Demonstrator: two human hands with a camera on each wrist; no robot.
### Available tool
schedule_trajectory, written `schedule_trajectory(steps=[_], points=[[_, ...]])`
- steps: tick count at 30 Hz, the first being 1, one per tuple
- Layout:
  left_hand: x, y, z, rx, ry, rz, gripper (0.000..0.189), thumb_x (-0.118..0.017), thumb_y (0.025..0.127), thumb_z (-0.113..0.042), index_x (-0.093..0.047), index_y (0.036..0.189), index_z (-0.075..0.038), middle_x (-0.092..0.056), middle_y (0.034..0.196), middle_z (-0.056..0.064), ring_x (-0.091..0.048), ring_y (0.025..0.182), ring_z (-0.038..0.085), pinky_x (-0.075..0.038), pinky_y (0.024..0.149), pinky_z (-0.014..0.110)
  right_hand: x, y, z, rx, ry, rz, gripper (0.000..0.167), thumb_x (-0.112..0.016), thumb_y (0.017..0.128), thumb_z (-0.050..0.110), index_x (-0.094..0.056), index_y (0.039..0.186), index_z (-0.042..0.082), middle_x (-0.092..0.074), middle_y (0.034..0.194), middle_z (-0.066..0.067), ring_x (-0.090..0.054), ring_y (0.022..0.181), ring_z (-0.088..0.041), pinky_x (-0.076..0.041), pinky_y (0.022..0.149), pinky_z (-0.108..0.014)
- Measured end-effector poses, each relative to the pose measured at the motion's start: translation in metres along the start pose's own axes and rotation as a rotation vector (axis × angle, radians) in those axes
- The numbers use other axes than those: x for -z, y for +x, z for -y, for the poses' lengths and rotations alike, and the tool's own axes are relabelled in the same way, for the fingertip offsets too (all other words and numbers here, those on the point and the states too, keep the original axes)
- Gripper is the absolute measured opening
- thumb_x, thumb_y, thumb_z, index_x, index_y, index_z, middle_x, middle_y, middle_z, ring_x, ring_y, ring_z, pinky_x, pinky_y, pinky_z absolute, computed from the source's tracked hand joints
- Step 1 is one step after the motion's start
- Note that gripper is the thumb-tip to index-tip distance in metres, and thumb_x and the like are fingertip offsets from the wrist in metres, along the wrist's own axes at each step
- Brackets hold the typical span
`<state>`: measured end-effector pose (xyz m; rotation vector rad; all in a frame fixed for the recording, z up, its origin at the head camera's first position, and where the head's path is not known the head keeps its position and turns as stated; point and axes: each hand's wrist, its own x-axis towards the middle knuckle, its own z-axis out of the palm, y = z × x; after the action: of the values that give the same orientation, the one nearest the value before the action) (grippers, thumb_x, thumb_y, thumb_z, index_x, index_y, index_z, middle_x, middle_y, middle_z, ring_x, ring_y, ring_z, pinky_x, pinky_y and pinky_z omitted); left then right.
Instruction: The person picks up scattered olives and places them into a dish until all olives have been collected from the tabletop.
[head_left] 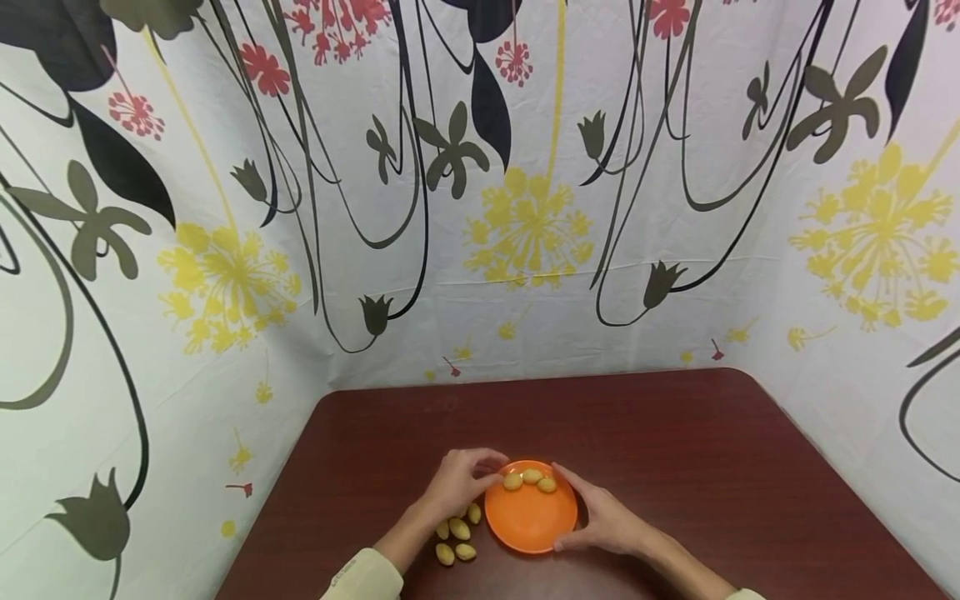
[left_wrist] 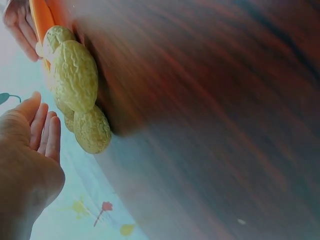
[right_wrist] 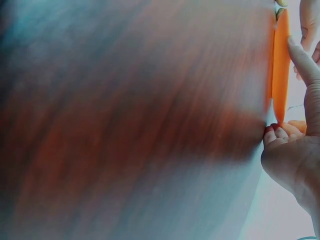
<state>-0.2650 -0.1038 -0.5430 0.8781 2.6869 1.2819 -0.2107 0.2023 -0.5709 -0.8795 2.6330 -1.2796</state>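
An orange plate (head_left: 531, 521) lies on the table with three yellow-green, wrinkled oval pieces (head_left: 532, 476) along its far side. My right hand (head_left: 609, 521) holds the plate's right side, thumb at the near rim and fingers at the far rim. In the right wrist view the fingers of that hand (right_wrist: 290, 145) curl at the plate's edge (right_wrist: 281, 70). My left hand (head_left: 459, 482) hovers at the plate's upper left, thumb and fingers apart, close to the leftmost piece. More wrinkled pieces (left_wrist: 75, 75) lie beside the plate, below the left hand; some are partly hidden by it.
The dark red-brown table (head_left: 652, 450) has rounded far corners. A white cloth (head_left: 450, 317) printed with yellow, red and dark flowers hangs behind it and on both sides. Loose pieces (head_left: 446, 554) lie at the plate's lower left.
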Motion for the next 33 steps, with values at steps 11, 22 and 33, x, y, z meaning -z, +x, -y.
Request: schedule_trajectory(steps=[11,22,33], points=[[0.007,-0.006,0.004,0.007,0.071,0.022,0.027,-0.077,0.1,-0.015,-0.078,0.127,-0.016,-0.076,0.123,-0.005,-0.073,0.111,0.013,-0.06,0.092,0.034,0.0,-0.001,0.001,-0.008,0.015,0.008,0.116,-0.095,0.08,0.045,-0.03,0.166,0.001,-0.042,0.164,-0.021,-0.043,0.147,-0.045,-0.04,0.119,-0.042],[0.019,-0.011,0.012,0.04,0.108,0.019,0.028,-0.077,0.1,-0.016,-0.078,0.129,-0.018,-0.075,0.124,-0.01,-0.071,0.114,0.012,-0.059,0.093,0.034,0.0,0.0,0.0,-0.005,-0.003,0.008,0.117,-0.095,0.079,0.046,-0.031,0.166,0.002,-0.042,0.164,-0.021,-0.044,0.147,-0.045,-0.041,0.118,-0.046],[0.027,-0.016,0.021,0.044,0.159,0.043,0.027,-0.071,0.104,-0.013,-0.077,0.13,-0.018,-0.075,0.126,-0.01,-0.067,0.122,0.014,-0.055,0.103,0.046,0.0,0.0,0.001,-0.018,-0.008,0.007,0.117,-0.095,0.079,0.046,-0.031,0.166,0.002,-0.042,0.164,-0.021,-0.044,0.147,-0.045,-0.041,0.117,-0.051]])
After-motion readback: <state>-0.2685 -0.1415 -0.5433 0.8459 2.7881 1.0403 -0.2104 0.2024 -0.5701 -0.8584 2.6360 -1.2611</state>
